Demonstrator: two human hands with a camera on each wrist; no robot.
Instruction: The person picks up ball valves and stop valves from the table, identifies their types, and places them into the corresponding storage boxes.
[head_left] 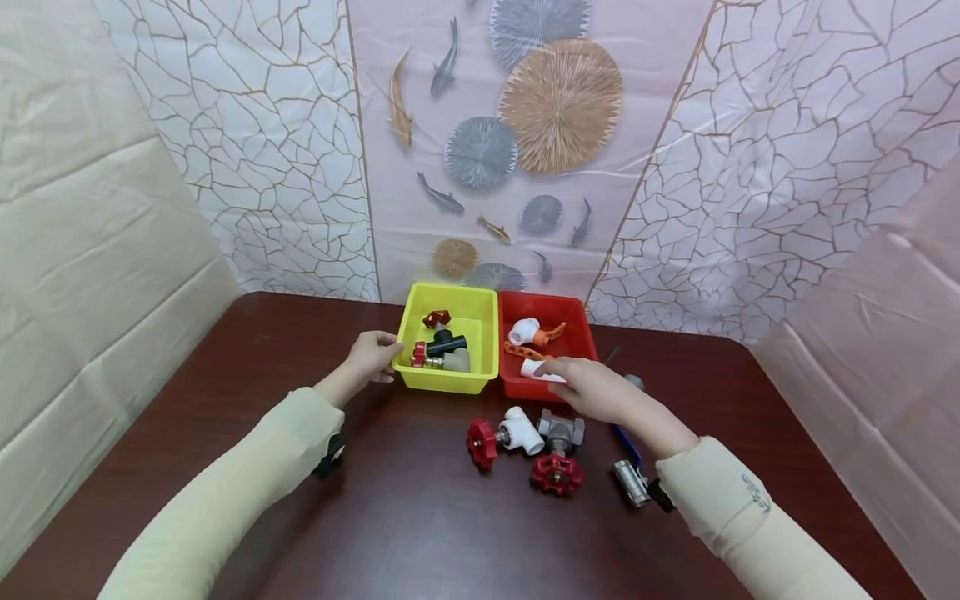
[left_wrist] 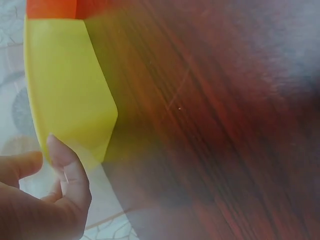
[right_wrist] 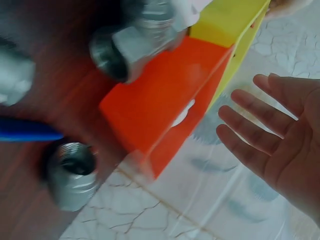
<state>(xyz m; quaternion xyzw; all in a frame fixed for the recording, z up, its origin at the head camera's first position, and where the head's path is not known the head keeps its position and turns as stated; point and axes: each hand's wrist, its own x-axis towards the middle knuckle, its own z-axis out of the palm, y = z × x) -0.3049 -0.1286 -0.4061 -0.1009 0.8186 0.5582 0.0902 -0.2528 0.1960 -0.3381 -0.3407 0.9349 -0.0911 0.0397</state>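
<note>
At the yellow bin's [head_left: 442, 382] left front corner, my left hand [head_left: 369, 355] pinches the rim between thumb and fingers. Two valves with red handwheels lie inside that bin, one with a black body [head_left: 446, 342] and one with a greyish body [head_left: 457, 360]. My right hand [head_left: 590, 388] hovers over the front of the red bin [head_left: 528, 388]; in the right wrist view its fingers are straight, spread and hold nothing. Inside the red bin are a white valve [head_left: 524, 331] with an orange lever and another white fitting [head_left: 532, 368], partly hidden by this hand.
In front of the bins lie a white valve [head_left: 521, 432] with a red handwheel and a grey metal valve [head_left: 561, 431] with a red handwheel. Further right is a metal ball valve [head_left: 631, 483] with a blue lever, partly under the right forearm. A patterned cloth backdrop stands behind the table.
</note>
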